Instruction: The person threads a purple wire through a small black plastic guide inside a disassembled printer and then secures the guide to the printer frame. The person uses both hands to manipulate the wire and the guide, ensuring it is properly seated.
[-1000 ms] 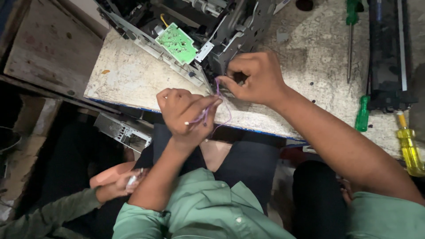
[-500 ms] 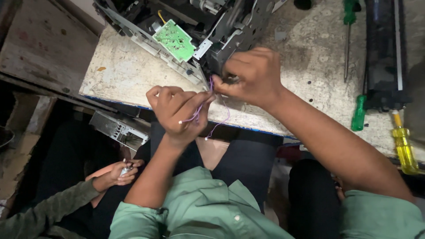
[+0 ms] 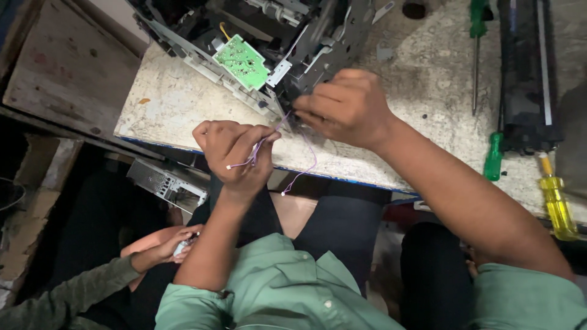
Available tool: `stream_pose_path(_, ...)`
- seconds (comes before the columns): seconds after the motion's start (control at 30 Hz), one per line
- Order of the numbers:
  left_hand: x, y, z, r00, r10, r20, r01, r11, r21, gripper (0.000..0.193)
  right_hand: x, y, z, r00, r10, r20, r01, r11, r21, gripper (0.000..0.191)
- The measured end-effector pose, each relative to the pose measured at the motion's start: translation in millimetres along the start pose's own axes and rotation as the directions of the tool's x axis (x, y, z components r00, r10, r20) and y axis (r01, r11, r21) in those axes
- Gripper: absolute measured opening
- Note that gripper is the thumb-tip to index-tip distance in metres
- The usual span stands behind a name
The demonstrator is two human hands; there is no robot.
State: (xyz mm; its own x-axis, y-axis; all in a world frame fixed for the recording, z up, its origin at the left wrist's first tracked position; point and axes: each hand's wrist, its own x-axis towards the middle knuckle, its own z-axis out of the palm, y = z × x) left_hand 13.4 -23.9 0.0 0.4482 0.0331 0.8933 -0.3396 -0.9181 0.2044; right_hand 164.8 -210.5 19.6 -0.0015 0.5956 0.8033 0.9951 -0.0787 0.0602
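Worn, pale and speckled, the desk (image 3: 183, 104) carries the work, with a darker wooden board (image 3: 67, 73) adjoining it at the left edge.

Nearest the camera, green shirt sleeves (image 3: 275, 287) lead to both forearms. At lower left, below desk level, another person's hand (image 3: 174, 241) in a grey-green sleeve grips a small pale object; what it is cannot be told. A grey metal unit (image 3: 165, 182) sits under the desk edge just above that hand.

The left hand (image 3: 235, 150) is raised over the near edge of the desk, fingers curled narrow, pinching a thin purple wire (image 3: 269, 135). One short end of the wire, with a small white tip, projects left of the fingers. A second length hangs in a loop below the desk edge and ends in another white tip.

The right hand (image 3: 348, 107) is closed narrow on the far end of the same wire, where it touches the near side of an opened grey machine chassis (image 3: 318, 36). A green circuit board (image 3: 241, 61) is mounted tilted on that chassis.

Further right on the desk lie a yellow-handled screwdriver (image 3: 557, 205), a green-handled screwdriver (image 3: 494, 156), a long black roller assembly (image 3: 526, 73) and a second green-handled screwdriver (image 3: 477, 36).
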Motion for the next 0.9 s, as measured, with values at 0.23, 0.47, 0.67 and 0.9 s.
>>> stream_pose_path(0.23,-2,2,2,1.000,0.017,0.006,-0.017,0.999,-0.042,0.025,1,-4,4,0.998,-0.057,-0.029,0.055,0.997,-0.056,0.016)
stream_pose_path(0.47,4,8,1,0.999,-0.045,-0.010,0.044,0.996,-0.071,0.024,-5,-4,-1,0.974,-0.203,0.101,0.219,0.958,-0.187,0.016)
stream_pose_path(0.67,12,8,-4,0.994,-0.110,0.009,0.111,0.989,-0.096,0.022,-4,2,2,0.996,-0.015,0.083,0.011,0.998,0.054,0.027)
stream_pose_path(0.9,18,6,-7,0.995,-0.074,0.066,0.077,0.996,-0.047,0.021,-8,2,9,0.986,0.167,0.020,-0.168,0.975,0.146,0.023)
